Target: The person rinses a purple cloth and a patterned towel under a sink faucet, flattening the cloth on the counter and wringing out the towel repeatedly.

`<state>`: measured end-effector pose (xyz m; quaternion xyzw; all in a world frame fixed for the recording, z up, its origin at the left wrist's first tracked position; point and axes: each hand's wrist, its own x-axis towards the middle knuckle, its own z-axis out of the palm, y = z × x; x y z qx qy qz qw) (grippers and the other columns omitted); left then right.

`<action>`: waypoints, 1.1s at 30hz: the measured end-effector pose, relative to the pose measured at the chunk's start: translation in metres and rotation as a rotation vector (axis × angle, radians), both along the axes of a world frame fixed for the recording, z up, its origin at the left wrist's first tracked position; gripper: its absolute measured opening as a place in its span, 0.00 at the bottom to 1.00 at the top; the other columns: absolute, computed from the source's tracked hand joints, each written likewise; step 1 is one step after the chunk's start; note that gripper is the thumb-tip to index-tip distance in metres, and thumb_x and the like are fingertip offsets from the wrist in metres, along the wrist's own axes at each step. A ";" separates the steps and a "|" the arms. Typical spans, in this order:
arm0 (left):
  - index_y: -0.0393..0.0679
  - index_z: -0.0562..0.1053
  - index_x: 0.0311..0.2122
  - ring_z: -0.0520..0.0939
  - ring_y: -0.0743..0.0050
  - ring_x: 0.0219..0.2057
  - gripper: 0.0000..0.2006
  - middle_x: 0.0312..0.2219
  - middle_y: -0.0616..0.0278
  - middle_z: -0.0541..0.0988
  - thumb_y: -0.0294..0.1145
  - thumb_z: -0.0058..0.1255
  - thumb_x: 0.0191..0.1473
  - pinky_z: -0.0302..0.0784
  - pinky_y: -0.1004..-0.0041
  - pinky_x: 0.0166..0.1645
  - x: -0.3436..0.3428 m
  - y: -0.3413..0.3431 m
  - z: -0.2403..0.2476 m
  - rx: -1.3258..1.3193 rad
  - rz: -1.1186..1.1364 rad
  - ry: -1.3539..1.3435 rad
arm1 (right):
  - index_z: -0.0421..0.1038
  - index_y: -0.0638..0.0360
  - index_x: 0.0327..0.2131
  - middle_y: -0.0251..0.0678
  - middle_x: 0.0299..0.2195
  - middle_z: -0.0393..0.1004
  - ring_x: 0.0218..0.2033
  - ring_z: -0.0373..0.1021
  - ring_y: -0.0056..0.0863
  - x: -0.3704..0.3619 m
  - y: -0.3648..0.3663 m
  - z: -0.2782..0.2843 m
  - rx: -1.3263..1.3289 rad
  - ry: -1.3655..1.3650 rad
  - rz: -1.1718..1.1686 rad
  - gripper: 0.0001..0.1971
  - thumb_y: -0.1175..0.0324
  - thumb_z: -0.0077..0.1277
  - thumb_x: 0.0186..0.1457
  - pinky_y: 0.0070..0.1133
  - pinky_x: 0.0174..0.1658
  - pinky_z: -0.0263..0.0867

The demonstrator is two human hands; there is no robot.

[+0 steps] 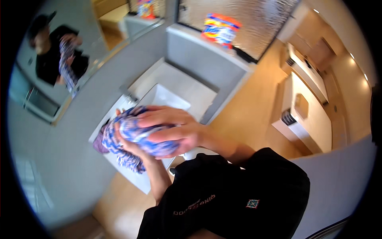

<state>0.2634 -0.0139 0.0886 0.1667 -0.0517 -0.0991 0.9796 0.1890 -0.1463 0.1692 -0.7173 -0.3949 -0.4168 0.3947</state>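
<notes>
A blue, white and pinkish patterned cloth point(119, 149) is bunched up above the washbasin counter. Its loose lower end hangs down on the left side. My right hand point(177, 129) lies over the bundle with curled fingers pressing into the fabric. From beneath and the left, my left hand point(131, 146) grips the same cloth, its fingers partly covered by the folds. Both hands are slightly blurred. Just past the cloth's left edge, a purple cloth point(100, 142) rests on the counter, partly hidden.
Behind the hands are a white sink basin point(171, 96) and a faucet point(129, 98). An orange detergent bag point(221, 31) stands on the grey ledge. A wall mirror point(91, 24) reflects me at the upper left. White-topped cabinets point(308, 119) stand on the wooden floor at right.
</notes>
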 end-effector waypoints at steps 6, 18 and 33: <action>0.43 0.51 0.64 0.64 0.58 0.63 0.48 0.59 0.56 0.64 0.35 0.71 0.41 0.50 0.56 0.70 0.008 -0.002 -0.028 0.804 0.656 -0.628 | 0.56 0.53 0.58 0.44 0.51 0.69 0.55 0.67 0.39 0.018 -0.002 -0.073 1.302 0.659 0.455 0.34 0.49 0.58 0.55 0.38 0.58 0.65; 0.41 0.72 0.50 0.64 0.60 0.64 0.14 0.55 0.56 0.71 0.29 0.45 0.59 0.60 0.63 0.66 0.035 -0.072 0.012 0.943 -0.424 -1.449 | 0.73 0.63 0.35 0.38 0.32 0.75 0.33 0.74 0.26 0.139 -0.115 -0.055 0.745 2.179 0.403 0.10 0.67 0.53 0.54 0.22 0.39 0.72; 0.41 0.73 0.46 0.71 0.62 0.52 0.16 0.45 0.59 0.76 0.31 0.55 0.50 0.66 0.65 0.56 0.083 -0.114 -0.099 1.211 -0.446 -1.091 | 0.77 0.66 0.28 0.34 0.21 0.75 0.27 0.69 0.22 0.221 -0.124 -0.243 -0.363 1.876 0.075 0.15 0.60 0.58 0.47 0.22 0.35 0.66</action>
